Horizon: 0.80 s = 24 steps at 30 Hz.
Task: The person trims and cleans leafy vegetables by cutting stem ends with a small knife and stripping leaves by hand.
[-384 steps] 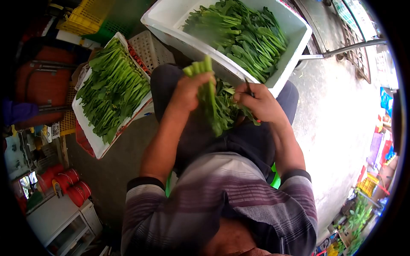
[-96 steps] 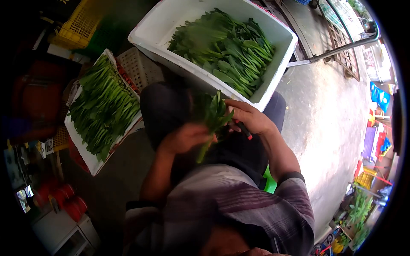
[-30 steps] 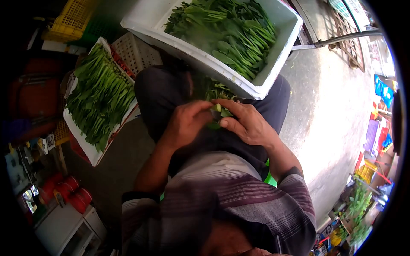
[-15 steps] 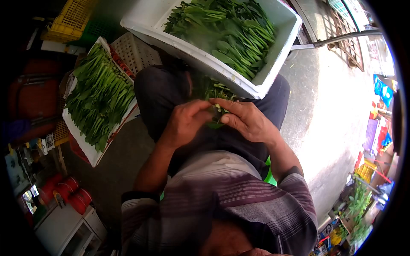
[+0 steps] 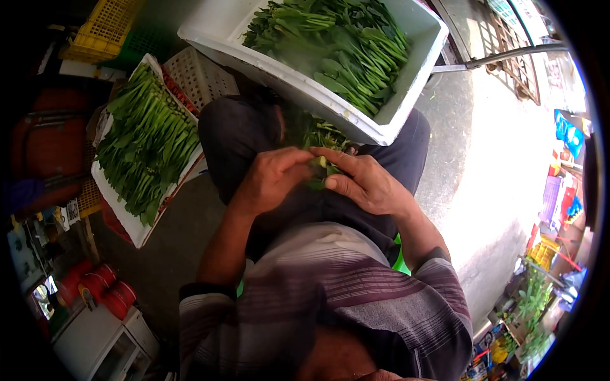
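Between my two hands, over my lap, is a small piece of green vegetable [image 5: 322, 166] with a pale cut end. My right hand [image 5: 370, 180] has its thumb and fingers closed around it. My left hand [image 5: 274, 178] is bent inward and meets the right fingertips; its own fingertips are blurred, so its hold is unclear. Just beyond the hands, more greens [image 5: 325, 136] lie low between the knees. A white foam box [image 5: 387, 133] with leafy green stalks [image 5: 362, 57] stands in front. To the left, bundled greens [image 5: 149, 140] rest on a white-lined tray [image 5: 140, 235].
A perforated beige crate [image 5: 200, 79] stands behind the tray, with a yellow crate [image 5: 105, 32] at the upper left. Red containers [image 5: 100, 279] sit on a white cabinet [image 5: 101, 340] at lower left. A metal bar [image 5: 508, 56] crosses the upper right.
My left hand has shifted slightly and its fingers have moved at the vegetable piece. My right thumb sits a little further left and lower. The boxes and greens around look the same.
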Motion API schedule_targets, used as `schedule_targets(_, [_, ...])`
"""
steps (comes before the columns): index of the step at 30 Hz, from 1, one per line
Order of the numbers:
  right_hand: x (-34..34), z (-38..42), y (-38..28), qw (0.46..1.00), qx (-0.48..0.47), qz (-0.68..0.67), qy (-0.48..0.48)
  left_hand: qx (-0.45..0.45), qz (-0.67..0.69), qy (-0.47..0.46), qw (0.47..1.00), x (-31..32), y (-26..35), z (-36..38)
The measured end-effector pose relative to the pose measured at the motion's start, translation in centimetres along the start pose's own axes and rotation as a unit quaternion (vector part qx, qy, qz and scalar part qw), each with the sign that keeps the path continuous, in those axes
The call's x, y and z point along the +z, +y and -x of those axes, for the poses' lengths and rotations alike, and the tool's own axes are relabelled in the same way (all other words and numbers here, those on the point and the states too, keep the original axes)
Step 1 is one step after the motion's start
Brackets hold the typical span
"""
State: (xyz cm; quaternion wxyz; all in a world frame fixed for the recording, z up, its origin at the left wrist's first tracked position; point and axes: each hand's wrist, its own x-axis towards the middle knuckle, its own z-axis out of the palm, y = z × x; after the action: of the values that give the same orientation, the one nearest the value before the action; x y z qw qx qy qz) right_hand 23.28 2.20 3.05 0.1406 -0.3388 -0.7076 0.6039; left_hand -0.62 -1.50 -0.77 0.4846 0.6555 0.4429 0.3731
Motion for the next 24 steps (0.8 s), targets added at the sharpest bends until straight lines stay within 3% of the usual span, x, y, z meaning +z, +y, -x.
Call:
schedule_targets(7, [0.0,-0.2,0.1,0.999,0.035,-0.017,-0.017,-0.016,-0.005,-0.011,1.000,-0.1,0.1,0.0])
schedule_targets(10, [0.3,-0.3,1.0,0.999,-0.029,-0.011,0.011,-0.022,0.019,-0.005,1.000,0.0,-0.3,0.2])
schedule_targets(19, [0.6,-0.7,2.3,0.997,-0.007,-0.082,0.004,-0.011,0.043,0.015,0.999,0.2,-0.3,0.7])
schedule_targets(22, [0.5,-0.6,2.1,0.999,0.003,-0.046,0.014,-0.031,0.081,0.061,0.994,-0.2,0.0,1.0])
schedule_targets(24, [1.2,-0.5,2.6,0.994,0.019,-0.091,0.051,-0.044,0.115,0.067,0.990,-0.3,-0.3,1.2])
